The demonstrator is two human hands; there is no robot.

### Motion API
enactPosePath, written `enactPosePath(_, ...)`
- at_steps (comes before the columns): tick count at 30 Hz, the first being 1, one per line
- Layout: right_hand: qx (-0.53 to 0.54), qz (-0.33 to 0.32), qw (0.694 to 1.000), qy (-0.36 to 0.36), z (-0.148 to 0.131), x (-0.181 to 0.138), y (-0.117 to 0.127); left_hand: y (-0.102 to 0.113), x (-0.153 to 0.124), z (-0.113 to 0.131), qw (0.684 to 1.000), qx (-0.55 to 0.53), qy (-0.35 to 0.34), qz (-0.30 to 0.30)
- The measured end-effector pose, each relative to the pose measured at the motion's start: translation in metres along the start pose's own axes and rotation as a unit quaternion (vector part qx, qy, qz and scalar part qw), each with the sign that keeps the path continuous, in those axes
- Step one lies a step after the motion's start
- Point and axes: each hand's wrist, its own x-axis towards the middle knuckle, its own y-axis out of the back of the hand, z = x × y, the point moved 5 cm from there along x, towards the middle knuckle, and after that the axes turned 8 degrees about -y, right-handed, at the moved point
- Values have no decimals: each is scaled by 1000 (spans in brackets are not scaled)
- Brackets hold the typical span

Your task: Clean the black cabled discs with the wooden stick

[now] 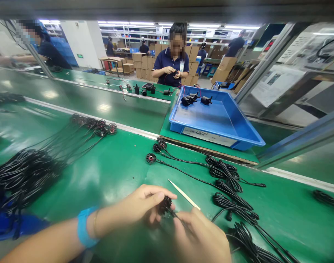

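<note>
My left hand [141, 206] pinches a small round black motor coil part [165, 205] between thumb and fingers, just above the green bench. My right hand [201, 235] is closed on a thin pale wooden stick [183, 194] that points up and to the left, its lower end by the part. A black cable runs from the part under my right hand. Three similar round coil parts [151, 158] with coiled black cables [224, 171] lie just beyond my hands.
A big heap of black cables [21, 175] with coil ends [101, 127] lies at left. A blue tray [246, 135] holding black pump parts [188, 99] sits at back right. A person in a dark shirt [171, 62] works opposite, beyond the green conveyor belt [101, 102].
</note>
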Motion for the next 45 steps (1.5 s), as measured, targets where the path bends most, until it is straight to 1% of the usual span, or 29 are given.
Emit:
enactPosePath(2,39,-15,999,-19,1,1,-2,1,0,0,1000,3,0,7)
enactPosePath(4,53,-38,997,-36,2,2,-5,1,1,-1,1000,-2,3,10)
enactPosePath(7,29,-51,998,-10,1,4,-9,0,2,-5,1000,-12,8,9)
enactPosePath(10,29,-42,998,23,0,4,-12,-1,3,-8,1000,-19,11,13)
enactPosePath(14,31,-35,998,33,2,2,-18,0,4,-14,999,-37,16,29)
enactPosePath(18,-1,-34,998,47,5,-4,-23,0,5,-18,997,-67,9,36)
enactPosePath(22,-25,-22,998,52,5,-7,-26,0,6,-17,997,-65,5,50)
enactPosePath(27,-17,-39,998,44,3,-6,-30,0,4,-14,998,-21,-9,64)
enactPosePath(33,0,-100,995,1,4,-3,-33,0,3,-15,998,-3,-6,62)
enactPosePath(35,13,-78,997,-12,2,0,-28,0,3,-16,998,-28,-4,59)
enactPosePath(38,59,-18,996,-67,0,6,-16,0,4,-15,994,-83,1,70)
enactPosePath(40,81,14,993,-85,-2,10,-8,1,3,-14,992,-101,0,80)
enactPosePath(42,72,39,994,-70,-5,11,-3,1,3,-13,992,-104,-8,76)
enactPosePath(45,21,48,998,-34,-6,10,-1,0,0,-9,995,-84,-25,57)
